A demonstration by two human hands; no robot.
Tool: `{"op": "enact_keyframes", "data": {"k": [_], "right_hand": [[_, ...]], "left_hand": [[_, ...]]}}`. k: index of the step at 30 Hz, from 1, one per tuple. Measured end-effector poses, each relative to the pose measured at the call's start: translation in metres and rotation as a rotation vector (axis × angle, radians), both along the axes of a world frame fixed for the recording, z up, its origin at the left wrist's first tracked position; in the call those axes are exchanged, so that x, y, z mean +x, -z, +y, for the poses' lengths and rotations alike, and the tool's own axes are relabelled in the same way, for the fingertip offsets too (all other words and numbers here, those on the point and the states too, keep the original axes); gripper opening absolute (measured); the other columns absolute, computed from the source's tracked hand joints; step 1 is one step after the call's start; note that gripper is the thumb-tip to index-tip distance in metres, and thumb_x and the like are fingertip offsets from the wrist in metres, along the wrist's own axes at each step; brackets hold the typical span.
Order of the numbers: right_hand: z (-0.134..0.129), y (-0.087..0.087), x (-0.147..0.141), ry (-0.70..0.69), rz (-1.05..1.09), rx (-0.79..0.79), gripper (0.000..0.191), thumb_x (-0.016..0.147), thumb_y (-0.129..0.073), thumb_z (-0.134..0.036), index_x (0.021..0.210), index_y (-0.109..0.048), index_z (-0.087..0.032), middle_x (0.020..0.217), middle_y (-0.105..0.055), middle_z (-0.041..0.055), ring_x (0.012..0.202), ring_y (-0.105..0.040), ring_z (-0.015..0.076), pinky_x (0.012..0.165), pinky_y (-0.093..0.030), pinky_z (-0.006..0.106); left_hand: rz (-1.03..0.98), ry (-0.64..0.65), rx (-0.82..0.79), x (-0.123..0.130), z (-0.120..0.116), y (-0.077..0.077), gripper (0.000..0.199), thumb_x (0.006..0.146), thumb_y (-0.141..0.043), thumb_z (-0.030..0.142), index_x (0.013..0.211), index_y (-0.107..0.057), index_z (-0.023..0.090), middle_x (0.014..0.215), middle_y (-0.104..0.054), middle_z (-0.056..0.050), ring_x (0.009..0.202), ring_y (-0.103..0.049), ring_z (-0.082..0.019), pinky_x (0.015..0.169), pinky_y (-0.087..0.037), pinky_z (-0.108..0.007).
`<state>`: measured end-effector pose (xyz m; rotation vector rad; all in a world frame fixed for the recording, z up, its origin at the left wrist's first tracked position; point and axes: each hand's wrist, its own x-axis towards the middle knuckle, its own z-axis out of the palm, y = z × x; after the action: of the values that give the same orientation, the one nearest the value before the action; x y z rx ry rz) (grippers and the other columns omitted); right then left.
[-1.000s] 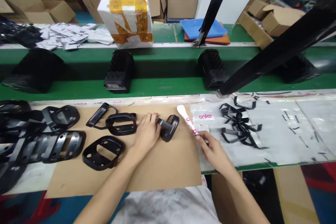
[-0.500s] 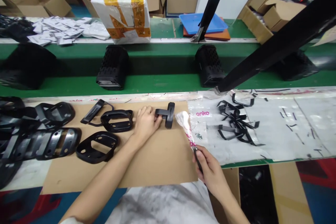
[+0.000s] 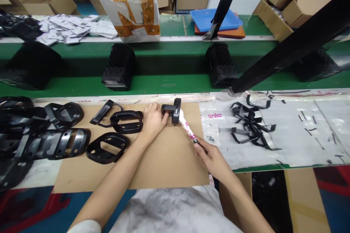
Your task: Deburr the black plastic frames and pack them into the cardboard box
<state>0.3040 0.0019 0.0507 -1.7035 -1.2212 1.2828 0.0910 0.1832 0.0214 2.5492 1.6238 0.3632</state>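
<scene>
a green assembly bench (image 3: 164, 83) in a workshop, cartons stacked beyond it. landmark: the brown cardboard sheet (image 3: 169, 160) lying at my edge of the bench.

item 1, on the sheet, near its far edge and right of centre: a black plastic frame (image 3: 176, 111), on edge. its long bar runs away from me, slightly tilted; its short stem points left. open cardboard lies toward me, with less room to the sheet's right edge.

item 2, over the sheet: my left hand (image 3: 153, 122), fingers (image 3: 157, 109) closed on the stem.

item 3, at the sheet's right edge: my right hand (image 3: 213, 160), fingers (image 3: 203, 153) closed round the near end of a rolled white strip with pink print (image 3: 186, 127). its far end touches the bar's right side. a small dark bit shows by my fingers, too small to name.

item 4, left of item 1 on the sheet: three more black frames (image 3: 127, 122).

item 5, right of the sheet: clear printed film (image 3: 300, 145) with black plastic offcuts (image 3: 251, 125).

item 6, beyond the sheet: black perforated housings (image 3: 119, 67) in a row.
</scene>
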Motion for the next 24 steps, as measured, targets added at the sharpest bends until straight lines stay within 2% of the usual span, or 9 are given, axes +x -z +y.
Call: {"op": "enact_keyframes", "data": {"k": [3, 7, 10, 12, 14, 16, 18, 24], "right_hand": [[0.005, 0.002, 0.004, -0.035, -0.071, -0.045, 0.052, 0.104, -0.05, -0.053, 0.146, -0.062, -0.026, 0.072, -0.065, 0.001, 0.06, -0.057, 0.0169, 0.054, -0.047, 0.026], [0.008, 0.004, 0.007, -0.017, -0.082, -0.009, 0.051, 0.101, -0.054, -0.052, 0.143, -0.066, -0.026, 0.08, -0.072, 0.0036, 0.066, -0.064, 0.0212, 0.057, -0.052, 0.03], [0.005, 0.007, 0.002, 0.011, -0.071, 0.032, 0.049, 0.101, -0.054, -0.049, 0.146, -0.063, -0.029, 0.107, -0.077, 0.0063, 0.077, -0.07, 0.0224, 0.067, -0.057, 0.033], [0.001, 0.01, -0.004, 0.028, -0.062, 0.058, 0.052, 0.102, -0.054, -0.046, 0.153, -0.054, -0.032, 0.134, -0.07, 0.0073, 0.085, -0.071, 0.0213, 0.077, -0.059, 0.035], [-0.003, 0.013, -0.009, 0.032, -0.07, 0.072, 0.056, 0.103, -0.053, -0.045, 0.158, -0.045, -0.033, 0.145, -0.064, 0.0081, 0.09, -0.071, 0.0202, 0.086, -0.059, 0.036], [-0.006, 0.015, -0.013, 0.009, -0.098, 0.06, 0.058, 0.104, -0.052, -0.045, 0.16, -0.043, -0.029, 0.134, -0.07, 0.0091, 0.091, -0.071, 0.0204, 0.089, -0.058, 0.036], [-0.008, 0.015, -0.015, -0.008, -0.126, 0.038, 0.059, 0.105, -0.05, -0.046, 0.159, -0.044, -0.026, 0.119, -0.075, 0.0086, 0.089, -0.07, 0.0204, 0.085, -0.058, 0.034], [-0.004, 0.006, -0.013, -0.022, -0.172, 0.033, 0.056, 0.105, -0.05, -0.046, 0.156, -0.05, -0.023, 0.099, -0.077, 0.0065, 0.082, -0.069, 0.02, 0.077, -0.058, 0.032]], "left_hand": [[0.01, 0.013, -0.002, 0.0, 0.002, 0.001, 0.034, 0.102, -0.045, 0.036, 0.09, -0.072, 0.018, 0.097, -0.063, -0.014, 0.099, -0.056, -0.032, 0.086, -0.043, -0.045], [0.036, -0.014, -0.004, 0.001, 0.005, 0.003, 0.032, 0.099, -0.051, 0.039, 0.091, -0.073, 0.017, 0.098, -0.063, -0.014, 0.1, -0.057, -0.034, 0.087, -0.043, -0.046], [0.056, -0.027, 0.007, 0.001, 0.003, 0.005, 0.03, 0.098, -0.053, 0.039, 0.094, -0.073, 0.017, 0.103, -0.062, -0.015, 0.102, -0.055, -0.035, 0.087, -0.044, -0.048], [0.069, -0.024, 0.016, 0.001, 0.001, 0.006, 0.029, 0.1, -0.051, 0.036, 0.096, -0.072, 0.016, 0.106, -0.062, -0.016, 0.104, -0.055, -0.036, 0.088, -0.043, -0.048], [0.066, -0.013, 0.023, 0.002, -0.001, 0.008, 0.029, 0.101, -0.048, 0.032, 0.096, -0.072, 0.015, 0.106, -0.062, -0.017, 0.104, -0.055, -0.035, 0.088, -0.043, -0.048], [0.049, -0.004, 0.027, 0.002, -0.002, 0.008, 0.028, 0.101, -0.048, 0.03, 0.096, -0.071, 0.015, 0.106, -0.062, -0.016, 0.103, -0.055, -0.035, 0.087, -0.044, -0.047], [0.031, 0.004, 0.025, 0.002, -0.003, 0.009, 0.026, 0.101, -0.048, 0.027, 0.096, -0.071, 0.015, 0.105, -0.062, -0.016, 0.102, -0.055, -0.034, 0.087, -0.044, -0.046], [0.017, 0.003, 0.019, 0.004, -0.004, 0.007, 0.022, 0.1, -0.051, 0.026, 0.098, -0.07, 0.015, 0.106, -0.062, -0.015, 0.103, -0.055, -0.034, 0.089, -0.044, -0.046]]}}
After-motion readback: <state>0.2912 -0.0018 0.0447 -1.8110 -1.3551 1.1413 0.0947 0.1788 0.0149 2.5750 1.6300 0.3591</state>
